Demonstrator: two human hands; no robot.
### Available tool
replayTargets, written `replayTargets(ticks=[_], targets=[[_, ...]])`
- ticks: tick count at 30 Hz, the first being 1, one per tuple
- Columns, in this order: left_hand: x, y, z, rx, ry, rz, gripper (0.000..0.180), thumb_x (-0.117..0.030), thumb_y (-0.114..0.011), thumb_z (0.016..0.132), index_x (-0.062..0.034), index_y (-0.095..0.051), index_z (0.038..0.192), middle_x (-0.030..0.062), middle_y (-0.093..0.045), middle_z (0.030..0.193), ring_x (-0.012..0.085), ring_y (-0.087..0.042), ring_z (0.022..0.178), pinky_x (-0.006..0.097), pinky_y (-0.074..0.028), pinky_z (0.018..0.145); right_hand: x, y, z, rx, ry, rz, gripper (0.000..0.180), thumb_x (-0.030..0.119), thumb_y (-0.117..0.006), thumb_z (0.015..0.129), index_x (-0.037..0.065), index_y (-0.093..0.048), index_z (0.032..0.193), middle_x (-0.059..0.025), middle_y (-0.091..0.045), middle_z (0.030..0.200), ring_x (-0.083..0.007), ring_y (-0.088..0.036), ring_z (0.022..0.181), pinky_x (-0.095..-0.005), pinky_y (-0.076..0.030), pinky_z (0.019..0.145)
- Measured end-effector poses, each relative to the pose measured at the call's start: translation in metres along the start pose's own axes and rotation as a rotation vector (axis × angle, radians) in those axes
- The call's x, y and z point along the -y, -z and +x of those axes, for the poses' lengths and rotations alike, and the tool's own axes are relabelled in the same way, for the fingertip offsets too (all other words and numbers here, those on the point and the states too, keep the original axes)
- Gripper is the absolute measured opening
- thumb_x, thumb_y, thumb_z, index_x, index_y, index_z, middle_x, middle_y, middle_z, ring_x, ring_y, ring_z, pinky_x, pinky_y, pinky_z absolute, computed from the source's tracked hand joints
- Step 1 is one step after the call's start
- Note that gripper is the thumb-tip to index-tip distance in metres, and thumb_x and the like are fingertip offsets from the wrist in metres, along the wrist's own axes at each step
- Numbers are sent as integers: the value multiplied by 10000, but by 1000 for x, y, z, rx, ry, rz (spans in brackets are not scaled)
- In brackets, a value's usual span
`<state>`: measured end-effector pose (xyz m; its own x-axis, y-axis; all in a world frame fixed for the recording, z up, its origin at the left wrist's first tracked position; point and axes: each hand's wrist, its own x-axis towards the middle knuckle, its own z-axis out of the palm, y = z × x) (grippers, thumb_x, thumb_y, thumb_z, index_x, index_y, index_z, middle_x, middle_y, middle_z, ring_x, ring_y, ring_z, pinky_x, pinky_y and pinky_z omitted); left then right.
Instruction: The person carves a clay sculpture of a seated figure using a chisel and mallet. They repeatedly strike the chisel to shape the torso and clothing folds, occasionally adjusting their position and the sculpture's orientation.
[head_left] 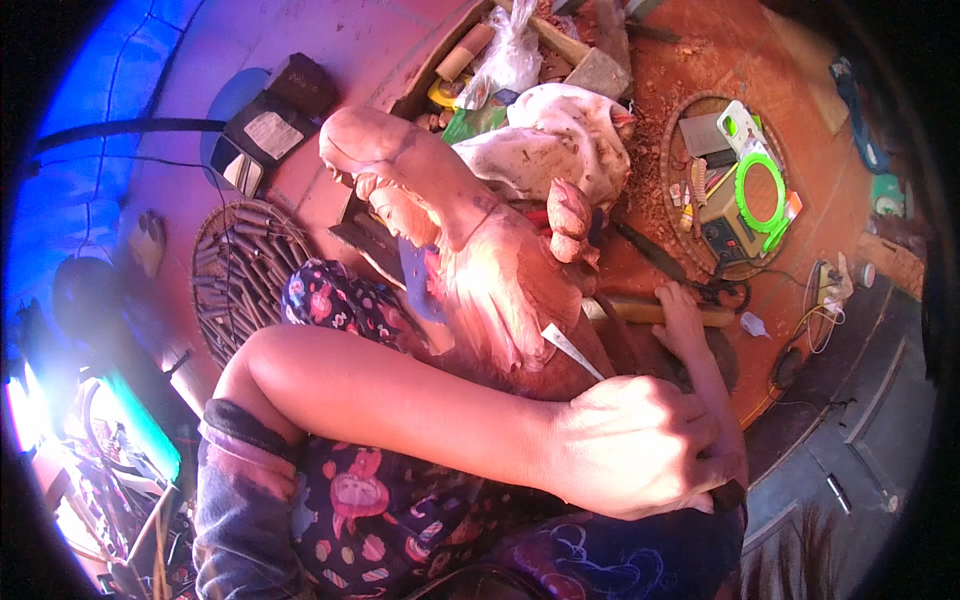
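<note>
A carved wooden statue of a veiled figure (490,260) leans in front of me, its head toward the upper left. My left hand (635,445), its forearm crossing from the left, is closed round a chisel (570,352). The chisel's handle is hidden in the fist; its pale metal blade points up and left at the statue's lower part. Beyond it, my right hand (682,318) lies across a wooden rod (712,316), with fingers bent over it. The rod's far end passes beside the statue, and its exact kind cannot be made out.
A round woven tray (205,300) of chisels lies left. Beyond the statue are a stained white cloth (545,140) and a box of wood pieces (600,72). Another round tray (690,255) holds a green-rimmed device (762,195). Wood chips and a cable (790,370) lie right.
</note>
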<state>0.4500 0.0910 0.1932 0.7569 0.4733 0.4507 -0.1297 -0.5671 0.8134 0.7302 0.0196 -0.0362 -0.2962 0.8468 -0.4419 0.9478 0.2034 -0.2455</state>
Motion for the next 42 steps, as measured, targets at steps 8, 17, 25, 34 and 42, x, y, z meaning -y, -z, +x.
replayTargets(ticks=[8, 17, 25, 34, 42], targets=[[4, 0, 8, -26, 73, -47, 384, -367, -674, 875, -95, -662, 1144, 37, -551, 759, 209, -607, 643, 327, -477, 499, -16, 86, -46, -369, -163, 39, 544, -25, -754, 577, 67, -534, 1066, -139, -510, 1027, -397, -565, 930, -439, -482, 791], [6, 6, 11, -112, 151, -130, 379, -395, -685, 881, -118, -669, 1140, 41, -591, 750, 245, -620, 621, 367, -468, 484, 25, 141, -67, -747, 203, 844, 381, -121, -639, 748, 92, -450, 1002, -76, -522, 910, -210, -529, 879, -467, -387, 1032], [7, 13, 5, -29, 171, -162, 342, -397, -669, 892, -132, -672, 1109, 51, -592, 730, 270, -634, 641, 395, -473, 501, 66, 141, -58, -800, 250, 724, 458, -157, -637, 746, 114, -411, 1039, -68, -504, 889, -212, -500, 857, -454, -409, 931], [9, 14, 2, -16, 149, -183, 349, -383, -680, 883, -95, -675, 1080, 58, -582, 708, 278, -628, 626, 395, -475, 499, 64, 131, -55, -984, 322, 615, 389, -95, -658, 803, 96, -397, 1019, -81, -520, 864, -216, -523, 809, -476, -442, 907], [10, 18, 1, -45, 115, -175, 325, -374, -690, 877, -105, -688, 1060, 57, -592, 719, 267, -628, 616, 390, -465, 481, 73, 139, -57, -990, 249, 435, 366, -100, -644, 820, 93, -402, 1014, -67, -505, 863, -219, -518, 797, -451, -463, 827]])
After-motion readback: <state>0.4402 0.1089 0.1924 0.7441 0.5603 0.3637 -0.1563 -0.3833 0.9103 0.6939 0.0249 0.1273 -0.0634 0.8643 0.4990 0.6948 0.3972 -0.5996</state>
